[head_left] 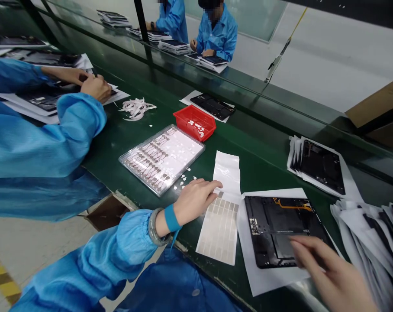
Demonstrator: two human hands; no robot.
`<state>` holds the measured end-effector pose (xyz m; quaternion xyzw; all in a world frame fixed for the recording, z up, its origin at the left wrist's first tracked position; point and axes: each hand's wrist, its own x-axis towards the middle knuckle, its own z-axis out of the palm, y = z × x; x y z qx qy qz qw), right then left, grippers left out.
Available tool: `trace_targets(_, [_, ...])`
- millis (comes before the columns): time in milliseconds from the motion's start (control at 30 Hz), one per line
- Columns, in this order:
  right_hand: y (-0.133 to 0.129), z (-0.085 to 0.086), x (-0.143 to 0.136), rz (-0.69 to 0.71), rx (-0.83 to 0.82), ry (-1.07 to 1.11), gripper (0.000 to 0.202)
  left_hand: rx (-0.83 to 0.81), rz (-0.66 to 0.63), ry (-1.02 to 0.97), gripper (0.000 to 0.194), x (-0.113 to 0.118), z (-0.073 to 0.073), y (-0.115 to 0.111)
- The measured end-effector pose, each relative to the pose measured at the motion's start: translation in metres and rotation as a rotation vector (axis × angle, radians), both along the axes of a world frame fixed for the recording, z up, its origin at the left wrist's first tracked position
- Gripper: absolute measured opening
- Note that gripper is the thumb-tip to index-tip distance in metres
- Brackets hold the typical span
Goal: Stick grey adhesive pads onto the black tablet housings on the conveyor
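My left hand point(196, 197) rests at the left edge of a sheet of small grey rectangular stickers point(217, 229), its index finger and thumb apart over the upper rows. White backing film point(227, 169) is folded away at the sheet's top. My right hand point(333, 268), smeared by motion, hovers over the lower right of an opened black tablet housing point(264, 234); its thumb and finger come together, and anything between them is too blurred to make out. An orange flex cable point(292, 205) runs along the housing's upper part. Under the housing lies a white paper sheet point(255, 277).
Left of the sheet is a clear tray point(180, 149) of small wired parts, beside a red bin point(194, 121) with white bits. Stacked housings point(324, 167) and papers point(365, 242) stand at right. A co-worker's sleeve point(79, 121) reaches in at left, near white strips point(136, 108).
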<state>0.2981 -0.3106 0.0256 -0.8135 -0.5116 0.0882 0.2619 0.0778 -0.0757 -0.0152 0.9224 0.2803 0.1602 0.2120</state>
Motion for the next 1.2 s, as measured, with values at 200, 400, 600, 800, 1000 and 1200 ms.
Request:
trace_targets(200, [0.110,-0.008,-0.056,0.266,-0.084,-0.180,0.022,-0.414,0.036,-0.299,0.021,-0.002,0.001,-0.001])
trace_targets(400, [0.125,-0.032,-0.047,0.162,-0.178,0.168,0.047,-0.546,0.127,-0.461,0.018,-0.007,-0.009,0.005])
trace_targets(600, [0.124,-0.047,-0.040,0.156,0.007,0.594,0.051,0.051,0.150,-0.224,0.023,0.000,0.002,-0.002])
trace_targets(800, [0.120,-0.057,-0.049,0.178,-0.008,0.730,0.049,0.244,-0.187,-0.110,0.018,0.023,0.003,-0.007])
trace_targets(1000, [0.117,-0.043,-0.047,0.205,-0.079,0.489,0.032,0.156,-0.189,-0.079,0.014,0.033,-0.009,0.002])
trace_targets(1200, [0.126,-0.026,-0.043,0.353,-0.049,0.036,0.015,0.205,-0.207,-0.090,0.017,0.035,-0.013,0.003])
